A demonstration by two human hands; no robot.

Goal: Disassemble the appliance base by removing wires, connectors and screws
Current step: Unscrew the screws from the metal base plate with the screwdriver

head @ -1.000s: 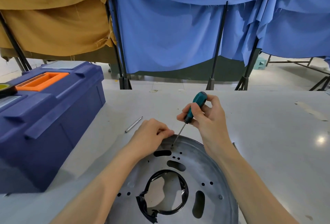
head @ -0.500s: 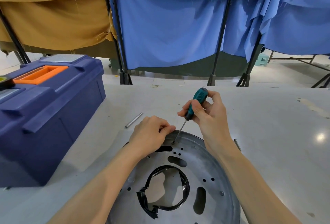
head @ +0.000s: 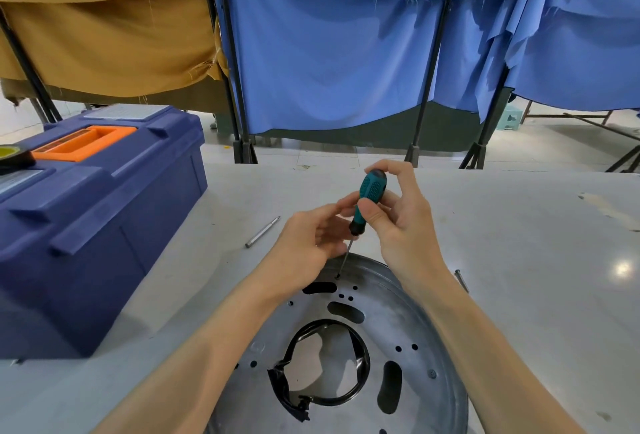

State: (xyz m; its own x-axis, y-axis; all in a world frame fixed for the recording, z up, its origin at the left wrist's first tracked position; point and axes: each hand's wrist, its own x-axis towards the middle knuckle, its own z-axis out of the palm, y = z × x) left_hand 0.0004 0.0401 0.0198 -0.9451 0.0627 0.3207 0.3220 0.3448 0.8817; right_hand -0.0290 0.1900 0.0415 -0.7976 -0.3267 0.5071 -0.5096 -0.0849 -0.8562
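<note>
The appliance base (head: 415,323) is a round grey metal plate with slots and holes, lying flat on the white table in front of me. A black taped wire ring (head: 360,364) sits in its central opening. My right hand (head: 405,226) grips the teal handle of a small screwdriver (head: 369,194), held nearly upright. Its tip stands on a screw (head: 337,276) near the plate's far rim. My left hand (head: 304,246) is at the shaft, with thumb and fingertips closing on the lower handle and the shaft.
A large blue toolbox (head: 97,226) with an orange handle stands to the left, a tape roll (head: 14,155) on its lid. A loose metal bit (head: 262,232) lies between toolbox and plate, another thin metal piece (head: 461,280) right of the plate. Blue and tan curtains hang behind.
My left hand has lifted off the plate's rim and moved up to the screwdriver's shaft. The screwdriver now stands more upright, and my right hand's fingers have shifted on the handle.
</note>
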